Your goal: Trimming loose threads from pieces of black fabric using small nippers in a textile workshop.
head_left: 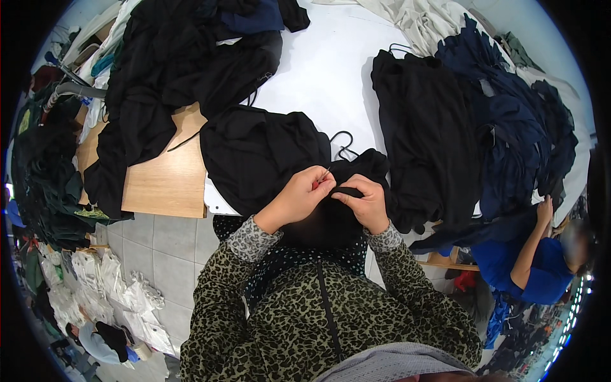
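In my closed left hand (301, 196) is a small red-handled tool (316, 184) with a thin metal tip pointing up and away; most of its handle is hidden by the fingers. My right hand (368, 202) pinches a fold of a black garment (364, 167), thumb against fingers, just right of the tool. The garment spreads over the near table edge and hangs toward my lap. A thin black cord loop (342, 141) lies on the white table just beyond it. To the left, bunched black cloth (261, 140) rests near my left wrist.
The white table (324, 60) bears a black garment stack (423, 127) and navy garments (519, 134) at right, and a black pile (191, 57) at far left. A wooden board (165, 172) adjoins at left. At right, a person in blue (531, 261) handles navy cloth.
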A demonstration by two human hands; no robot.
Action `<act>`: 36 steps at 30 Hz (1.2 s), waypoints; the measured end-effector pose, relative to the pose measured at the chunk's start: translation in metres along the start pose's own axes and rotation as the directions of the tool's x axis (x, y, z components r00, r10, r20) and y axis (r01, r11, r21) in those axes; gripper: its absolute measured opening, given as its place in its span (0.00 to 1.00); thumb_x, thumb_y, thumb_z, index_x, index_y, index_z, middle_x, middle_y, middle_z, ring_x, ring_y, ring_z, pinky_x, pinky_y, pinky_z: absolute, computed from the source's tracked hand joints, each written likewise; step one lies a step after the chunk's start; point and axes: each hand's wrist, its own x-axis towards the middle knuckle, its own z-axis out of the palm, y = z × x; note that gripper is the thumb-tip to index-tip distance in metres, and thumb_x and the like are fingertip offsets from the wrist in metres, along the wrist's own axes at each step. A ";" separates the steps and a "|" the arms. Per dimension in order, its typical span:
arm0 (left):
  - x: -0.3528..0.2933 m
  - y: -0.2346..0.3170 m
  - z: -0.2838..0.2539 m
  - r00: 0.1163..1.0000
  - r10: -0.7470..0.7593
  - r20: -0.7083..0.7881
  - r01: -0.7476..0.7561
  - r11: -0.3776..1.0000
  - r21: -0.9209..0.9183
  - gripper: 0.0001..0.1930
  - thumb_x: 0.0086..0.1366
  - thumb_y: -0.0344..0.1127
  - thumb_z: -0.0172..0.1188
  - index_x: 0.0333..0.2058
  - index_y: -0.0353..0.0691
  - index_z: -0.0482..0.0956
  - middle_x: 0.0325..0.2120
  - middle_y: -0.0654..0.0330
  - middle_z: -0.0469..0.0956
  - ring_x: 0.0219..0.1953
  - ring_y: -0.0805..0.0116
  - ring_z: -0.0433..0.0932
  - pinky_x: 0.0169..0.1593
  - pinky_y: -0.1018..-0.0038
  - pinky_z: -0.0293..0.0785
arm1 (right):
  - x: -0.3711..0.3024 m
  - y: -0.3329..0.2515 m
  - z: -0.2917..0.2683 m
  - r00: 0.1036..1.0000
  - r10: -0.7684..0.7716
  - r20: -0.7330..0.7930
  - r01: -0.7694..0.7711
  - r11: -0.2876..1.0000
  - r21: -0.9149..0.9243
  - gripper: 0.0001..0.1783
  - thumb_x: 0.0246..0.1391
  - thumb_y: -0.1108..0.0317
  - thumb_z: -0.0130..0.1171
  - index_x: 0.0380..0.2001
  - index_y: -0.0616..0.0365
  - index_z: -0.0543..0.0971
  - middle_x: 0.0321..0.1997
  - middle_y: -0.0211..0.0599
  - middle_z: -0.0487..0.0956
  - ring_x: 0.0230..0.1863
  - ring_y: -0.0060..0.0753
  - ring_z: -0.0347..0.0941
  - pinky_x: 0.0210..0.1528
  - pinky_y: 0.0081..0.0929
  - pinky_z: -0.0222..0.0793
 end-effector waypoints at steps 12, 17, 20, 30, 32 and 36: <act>-0.017 0.027 -0.017 0.982 0.099 -0.161 -0.049 0.955 0.292 0.21 0.60 0.33 0.62 0.49 0.31 0.71 0.28 0.63 0.74 0.29 0.77 0.71 0.34 0.80 0.69 | 0.002 -0.001 -0.003 0.993 -0.087 -0.079 0.078 0.991 -0.106 0.09 0.39 0.75 0.69 0.27 0.63 0.80 0.24 0.36 0.77 0.25 0.32 0.72 0.28 0.24 0.66; -0.031 0.040 -0.017 0.998 -0.060 -0.014 0.061 0.952 0.300 0.18 0.58 0.31 0.64 0.43 0.34 0.66 0.24 0.58 0.75 0.24 0.71 0.72 0.31 0.76 0.69 | 0.004 -0.006 0.000 0.958 -0.262 -0.115 0.213 0.921 -0.325 0.10 0.36 0.75 0.69 0.27 0.61 0.80 0.23 0.35 0.75 0.26 0.36 0.71 0.29 0.28 0.66; -0.032 0.038 -0.015 1.000 -0.014 -0.011 0.016 0.943 0.332 0.18 0.58 0.32 0.63 0.41 0.36 0.64 0.23 0.54 0.75 0.24 0.64 0.74 0.30 0.73 0.69 | 0.004 -0.007 0.001 0.941 -0.325 -0.091 0.265 0.879 -0.396 0.12 0.34 0.76 0.69 0.28 0.60 0.81 0.24 0.33 0.73 0.27 0.36 0.70 0.30 0.29 0.65; -0.029 0.044 -0.013 0.999 -0.029 0.023 0.018 0.922 0.386 0.17 0.58 0.32 0.63 0.39 0.36 0.64 0.23 0.51 0.76 0.24 0.57 0.76 0.29 0.70 0.69 | 0.004 -0.009 -0.001 0.917 -0.399 -0.020 0.343 0.812 -0.472 0.18 0.27 0.78 0.67 0.29 0.58 0.81 0.24 0.31 0.72 0.28 0.36 0.69 0.34 0.31 0.65; -0.028 0.043 -0.012 1.000 -0.023 0.021 0.013 0.922 0.387 0.16 0.58 0.32 0.63 0.38 0.35 0.64 0.23 0.51 0.76 0.24 0.57 0.76 0.29 0.70 0.69 | 0.004 -0.008 -0.001 0.917 -0.399 -0.020 0.344 0.814 -0.468 0.18 0.27 0.78 0.67 0.30 0.58 0.81 0.24 0.31 0.72 0.28 0.36 0.69 0.34 0.31 0.66; -0.028 0.040 -0.012 0.999 -0.031 0.023 0.021 0.928 0.372 0.16 0.58 0.31 0.63 0.39 0.35 0.64 0.23 0.53 0.76 0.24 0.61 0.76 0.29 0.72 0.69 | 0.004 -0.006 -0.001 0.915 -0.402 -0.033 0.342 0.816 -0.466 0.17 0.27 0.78 0.67 0.29 0.58 0.81 0.24 0.31 0.72 0.28 0.36 0.69 0.33 0.31 0.65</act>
